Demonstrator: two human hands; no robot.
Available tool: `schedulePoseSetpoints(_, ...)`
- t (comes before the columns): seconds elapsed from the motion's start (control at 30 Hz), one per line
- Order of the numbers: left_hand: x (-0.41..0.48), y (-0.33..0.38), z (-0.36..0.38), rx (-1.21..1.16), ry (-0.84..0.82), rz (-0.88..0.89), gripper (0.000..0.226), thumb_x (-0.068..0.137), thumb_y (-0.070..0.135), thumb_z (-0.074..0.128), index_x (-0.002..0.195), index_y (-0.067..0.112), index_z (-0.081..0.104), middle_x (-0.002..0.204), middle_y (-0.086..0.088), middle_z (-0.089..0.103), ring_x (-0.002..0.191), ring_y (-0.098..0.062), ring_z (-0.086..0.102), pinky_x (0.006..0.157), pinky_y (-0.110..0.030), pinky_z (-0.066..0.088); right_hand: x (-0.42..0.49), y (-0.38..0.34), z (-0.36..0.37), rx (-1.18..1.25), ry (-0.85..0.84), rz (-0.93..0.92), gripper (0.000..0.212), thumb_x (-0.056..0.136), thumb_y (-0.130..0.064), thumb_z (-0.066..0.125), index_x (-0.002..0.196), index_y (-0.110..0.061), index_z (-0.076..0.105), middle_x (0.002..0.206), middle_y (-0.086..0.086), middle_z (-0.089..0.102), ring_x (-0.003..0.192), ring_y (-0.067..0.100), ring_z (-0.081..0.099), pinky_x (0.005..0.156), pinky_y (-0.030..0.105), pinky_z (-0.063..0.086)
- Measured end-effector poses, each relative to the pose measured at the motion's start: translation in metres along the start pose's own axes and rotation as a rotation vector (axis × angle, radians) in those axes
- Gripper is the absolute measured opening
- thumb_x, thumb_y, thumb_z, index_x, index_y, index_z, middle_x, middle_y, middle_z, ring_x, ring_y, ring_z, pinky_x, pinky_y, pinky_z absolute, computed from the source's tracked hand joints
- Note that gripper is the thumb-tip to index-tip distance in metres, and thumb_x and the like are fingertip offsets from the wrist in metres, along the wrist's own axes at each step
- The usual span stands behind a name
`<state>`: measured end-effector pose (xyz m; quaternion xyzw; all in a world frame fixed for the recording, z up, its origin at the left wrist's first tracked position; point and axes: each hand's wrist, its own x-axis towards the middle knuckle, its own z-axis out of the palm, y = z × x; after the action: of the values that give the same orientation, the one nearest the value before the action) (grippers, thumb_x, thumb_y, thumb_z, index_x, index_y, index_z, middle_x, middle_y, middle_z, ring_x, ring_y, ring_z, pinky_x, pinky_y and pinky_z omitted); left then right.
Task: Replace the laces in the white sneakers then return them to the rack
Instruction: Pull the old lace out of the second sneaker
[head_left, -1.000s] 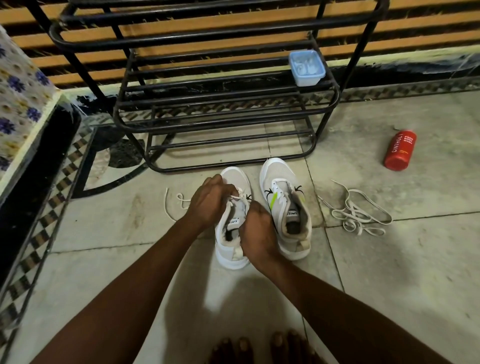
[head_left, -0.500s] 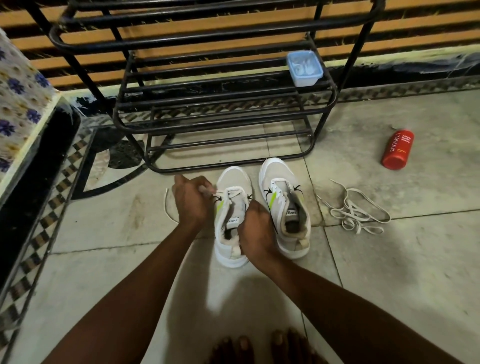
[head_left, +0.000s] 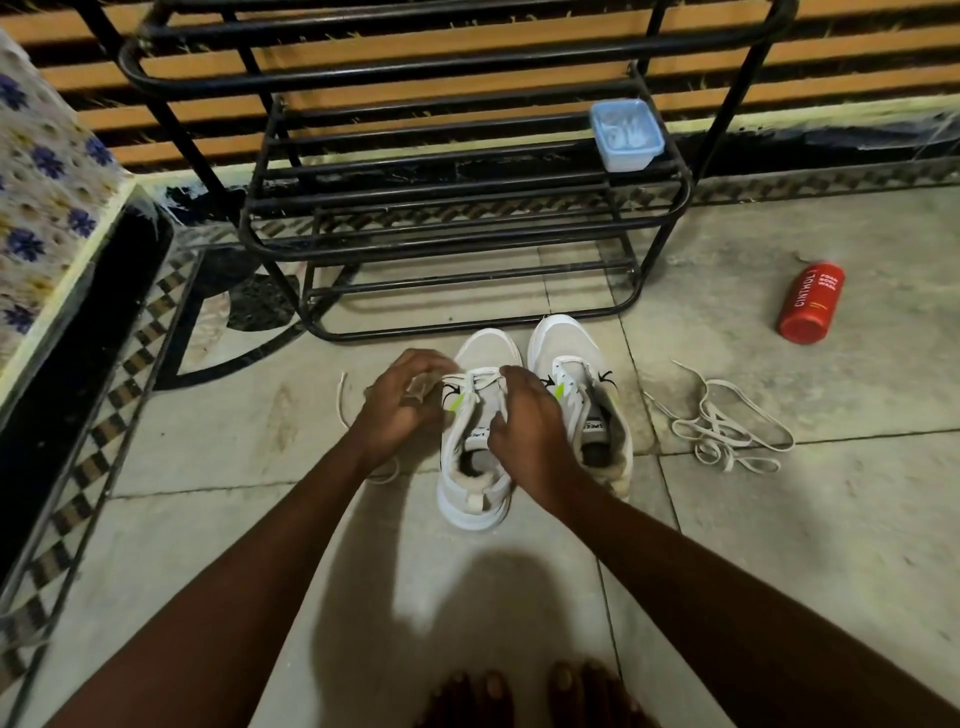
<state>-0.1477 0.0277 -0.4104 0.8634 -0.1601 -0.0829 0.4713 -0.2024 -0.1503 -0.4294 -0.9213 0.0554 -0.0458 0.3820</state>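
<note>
Lying beside sneakers (head_left: 558, 343): loose laces (head_left: 719, 434), red bottle (head_left: 810, 304).

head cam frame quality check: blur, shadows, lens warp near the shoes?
Head view: dim, warm light; the person's shadow lies on the floor below the heel of the left sneaker, lace readable. Head view: left hand slightly smeared at the fingertips, red bottle label sharp. Head view: rack bars bow, wide-angle distortion.
</note>
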Motion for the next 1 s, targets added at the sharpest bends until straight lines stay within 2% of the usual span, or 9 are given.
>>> schedulePoseSetpoints(0.07,0.008,0.008,-0.005,0.001,-0.252,-0.063,0.070,0.073,-0.001,0.086,0.138,0.007,0.061,0.148,-0.008,0.050,0.139,-0.017,0.046,0.114,-0.021,0.034,0.011,-0.002,-0.003,-0.044,-0.065,0.004,0.058,0.080,-0.003,0.064,0.136,-0.001,0.053,0.134,0.019,0.056,0.128,0.035,0.051,0.111,0.040,0.039)
schedulePoseSetpoints(0.13,0.016,0.013,-0.006,0.241,-0.427,-0.134,0.101,0.065,0.044,0.093,0.152,0.023,0.046,0.161,0.005,0.036,0.148,-0.011,0.034,0.122,-0.026,0.024,0.023,-0.004,-0.007,-0.112,-0.110,-0.012,0.054,0.079,-0.008,0.064,0.133,-0.004,0.057,0.130,0.019,0.058,0.123,0.035,0.054,0.107,0.043,0.043)
schedulePoseSetpoints(0.2,0.021,0.010,-0.007,0.467,-0.475,-0.122,0.128,0.049,0.081,0.075,0.158,0.029,0.033,0.165,0.010,0.029,0.150,-0.011,0.031,0.126,-0.040,0.021,0.036,-0.006,-0.010,-0.226,-0.180,-0.081,0.047,0.079,-0.012,0.065,0.126,-0.008,0.064,0.124,0.018,0.058,0.118,0.035,0.055,0.104,0.042,0.044)
schedulePoseSetpoints(0.27,0.023,0.003,-0.008,0.543,-0.463,-0.090,0.135,0.044,0.094,0.064,0.159,0.031,0.029,0.162,0.012,0.032,0.149,-0.013,0.033,0.124,-0.047,0.022,0.049,-0.008,-0.013,-0.336,-0.259,-0.149,0.042,0.079,-0.017,0.066,0.121,-0.013,0.068,0.119,0.017,0.058,0.118,0.033,0.054,0.103,0.040,0.043)
schedulePoseSetpoints(0.6,0.029,-0.004,-0.006,0.623,-0.489,-0.008,0.118,0.050,0.094,0.070,0.144,0.029,0.039,0.141,0.011,0.051,0.129,-0.017,0.054,0.110,-0.047,0.041,0.090,-0.012,0.000,-0.610,-0.495,-0.237,0.021,0.086,-0.008,0.057,0.106,-0.015,0.063,0.122,0.015,0.052,0.125,0.036,0.040,0.100,0.047,0.043)
schedulePoseSetpoints(0.77,0.030,-0.003,0.001,0.683,-0.494,-0.017,0.126,0.044,0.098,0.067,0.142,0.025,0.034,0.143,0.007,0.047,0.130,-0.019,0.051,0.107,-0.044,0.035,0.086,-0.002,-0.007,-0.440,-0.283,-0.291,0.012,0.090,-0.010,0.058,0.101,-0.007,0.061,0.111,0.014,0.062,0.113,0.034,0.054,0.096,0.044,0.045)
schedulePoseSetpoints(0.83,0.032,-0.003,0.003,0.712,-0.507,-0.019,0.128,0.041,0.100,0.064,0.140,0.025,0.035,0.141,0.008,0.048,0.128,-0.019,0.052,0.104,-0.044,0.036,0.077,0.005,-0.004,-0.169,-0.110,-0.133,0.012,0.092,-0.006,0.056,0.098,0.003,0.062,0.102,0.020,0.067,0.103,0.037,0.060,0.094,0.043,0.044)
schedulePoseSetpoints(0.9,0.034,-0.003,0.003,0.730,-0.518,-0.024,0.129,0.040,0.101,0.063,0.141,0.025,0.034,0.141,0.008,0.048,0.128,-0.019,0.052,0.103,-0.045,0.037,0.078,0.003,-0.002,0.179,0.075,0.271,0.018,0.092,-0.005,0.057,0.102,0.007,0.065,0.106,0.022,0.069,0.105,0.037,0.063,0.096,0.042,0.047)
schedulePoseSetpoints(1.0,0.035,-0.001,0.004,0.769,-0.542,-0.035,0.135,0.041,0.101,0.063,0.147,0.023,0.032,0.149,0.005,0.045,0.134,-0.021,0.048,0.109,-0.046,0.035,0.089,0.001,-0.004,0.360,0.036,0.494,0.023,0.091,-0.007,0.058,0.108,0.005,0.065,0.112,0.022,0.068,0.110,0.037,0.062,0.099,0.043,0.048)
